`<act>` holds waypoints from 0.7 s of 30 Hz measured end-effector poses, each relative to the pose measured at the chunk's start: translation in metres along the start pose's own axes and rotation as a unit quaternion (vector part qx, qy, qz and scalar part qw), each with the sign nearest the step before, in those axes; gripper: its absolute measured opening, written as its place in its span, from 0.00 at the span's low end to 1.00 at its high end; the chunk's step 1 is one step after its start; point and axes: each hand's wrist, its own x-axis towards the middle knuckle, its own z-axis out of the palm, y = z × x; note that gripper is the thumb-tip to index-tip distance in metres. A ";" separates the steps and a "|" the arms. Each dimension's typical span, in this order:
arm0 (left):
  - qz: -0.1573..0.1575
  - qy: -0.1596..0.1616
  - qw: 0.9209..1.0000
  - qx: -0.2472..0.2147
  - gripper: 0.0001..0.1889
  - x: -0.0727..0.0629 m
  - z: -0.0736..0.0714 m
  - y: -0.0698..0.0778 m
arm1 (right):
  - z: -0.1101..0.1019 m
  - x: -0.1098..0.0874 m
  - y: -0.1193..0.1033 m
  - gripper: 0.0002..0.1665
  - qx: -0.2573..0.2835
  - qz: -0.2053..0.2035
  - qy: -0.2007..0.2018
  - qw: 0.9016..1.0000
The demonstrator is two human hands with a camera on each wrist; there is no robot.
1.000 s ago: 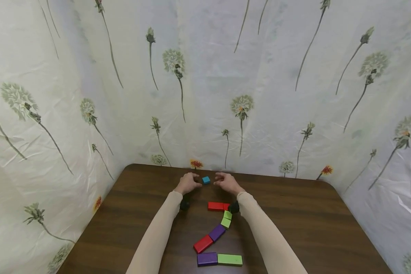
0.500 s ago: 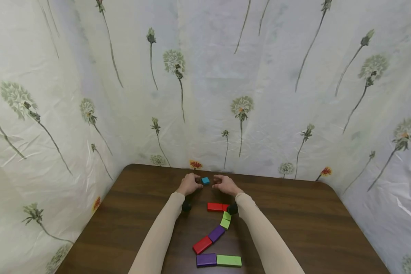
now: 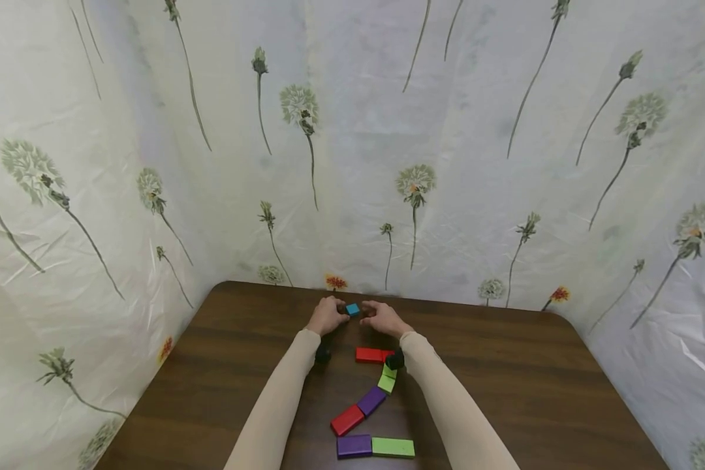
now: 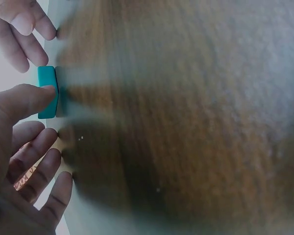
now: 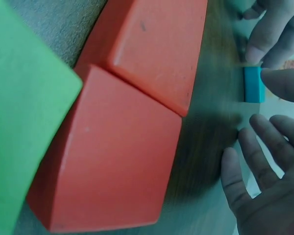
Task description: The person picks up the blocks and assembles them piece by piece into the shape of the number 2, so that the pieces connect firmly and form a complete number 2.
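Observation:
A small blue block (image 3: 352,310) lies near the far edge of the table, between both hands. My left hand (image 3: 327,315) is just left of it, fingers spread and slightly bent. In the left wrist view its thumb overlaps the blue block (image 4: 47,93); whether they touch I cannot tell. On the other side, my right hand (image 3: 382,318) has its fingers spread with a small gap to the block. The right wrist view shows the right hand's (image 5: 272,191) fingers below the block. Neither hand grips anything.
Nearer me runs a curved line of blocks: a red block (image 3: 369,355), a second red one partly hidden by the right wrist's black camera (image 3: 395,359), green blocks (image 3: 386,384), purple (image 3: 371,401) and red (image 3: 347,420). A purple block (image 3: 354,446) and green block (image 3: 393,447) lie in front.
Both hands have drawn closer to the blue block, the right hand moving left and the left hand slightly right. The blocks look unmoved on the table.

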 end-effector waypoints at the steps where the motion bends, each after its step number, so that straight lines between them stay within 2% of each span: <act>1: -0.001 0.000 1.000 -0.001 0.21 0.000 0.000 0.001 | 0.000 0.000 0.000 0.33 0.002 0.002 0.000 1.000; 8: -0.009 0.003 1.000 -0.007 0.20 -0.001 -0.001 0.002 | 0.000 0.001 0.000 0.35 0.002 0.002 -0.003 1.000; 21: 0.009 0.023 1.000 -0.002 0.19 0.004 0.008 0.001 | 0.006 0.007 0.002 0.33 -0.015 -0.016 -0.015 1.000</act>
